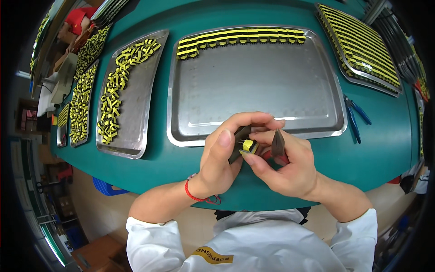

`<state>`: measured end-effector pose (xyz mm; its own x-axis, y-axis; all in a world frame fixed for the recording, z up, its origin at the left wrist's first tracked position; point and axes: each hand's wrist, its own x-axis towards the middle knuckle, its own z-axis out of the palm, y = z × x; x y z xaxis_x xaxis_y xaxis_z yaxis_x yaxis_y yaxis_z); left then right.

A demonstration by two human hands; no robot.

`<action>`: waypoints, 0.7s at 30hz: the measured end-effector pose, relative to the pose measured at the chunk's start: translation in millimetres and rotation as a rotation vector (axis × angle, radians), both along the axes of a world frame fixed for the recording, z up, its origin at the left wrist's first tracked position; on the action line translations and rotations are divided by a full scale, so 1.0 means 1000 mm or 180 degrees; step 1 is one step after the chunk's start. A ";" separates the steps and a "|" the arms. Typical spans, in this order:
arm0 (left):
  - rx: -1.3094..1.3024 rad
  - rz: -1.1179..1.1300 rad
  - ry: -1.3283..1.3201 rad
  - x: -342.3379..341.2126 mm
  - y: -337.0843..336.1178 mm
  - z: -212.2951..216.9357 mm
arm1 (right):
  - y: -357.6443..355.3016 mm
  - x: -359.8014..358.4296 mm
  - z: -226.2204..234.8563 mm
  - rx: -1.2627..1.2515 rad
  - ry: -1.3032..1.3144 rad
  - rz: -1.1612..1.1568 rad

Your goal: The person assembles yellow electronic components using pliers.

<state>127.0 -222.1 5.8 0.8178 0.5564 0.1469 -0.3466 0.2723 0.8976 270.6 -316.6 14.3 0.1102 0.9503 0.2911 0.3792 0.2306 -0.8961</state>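
In front of my chest, just off the near edge of the large metal tray (253,102), my two hands meet. A small yellow-and-black component with thin metal pins (248,145) is pinched between thumb and fingers of my right hand (294,165). That hand also keeps a red-handled tool with a dark pointed metal end (278,144) in its palm. My left hand (217,158), fingers curled, holds a dark flat piece (238,147) beside the component's pins. The fingers hide much of both the piece and the tool.
Neat rows of yellow-and-black components (242,36) line the large tray's far side. Loose components fill part of the left tray (131,106). Blue-handled pliers (355,115) lie right of the large tray. Behind them stands a full tray (362,54). Another person (77,25) is at far left.
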 end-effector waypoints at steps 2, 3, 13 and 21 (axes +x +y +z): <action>0.0038 -0.0001 -0.0026 0.000 0.000 -0.001 | -0.001 -0.003 -0.004 -0.0035 0.0173 -0.0037; 0.0072 0.0020 -0.0056 0.001 0.000 -0.001 | -0.001 -0.005 -0.005 -0.0071 0.0343 -0.0053; -0.0202 0.0063 0.0201 0.007 0.001 0.005 | 0.007 -0.001 -0.002 -0.0033 0.0118 -0.0106; -0.1736 0.0199 0.0066 0.006 0.009 0.013 | 0.007 0.009 0.000 -0.0052 0.0985 -0.0126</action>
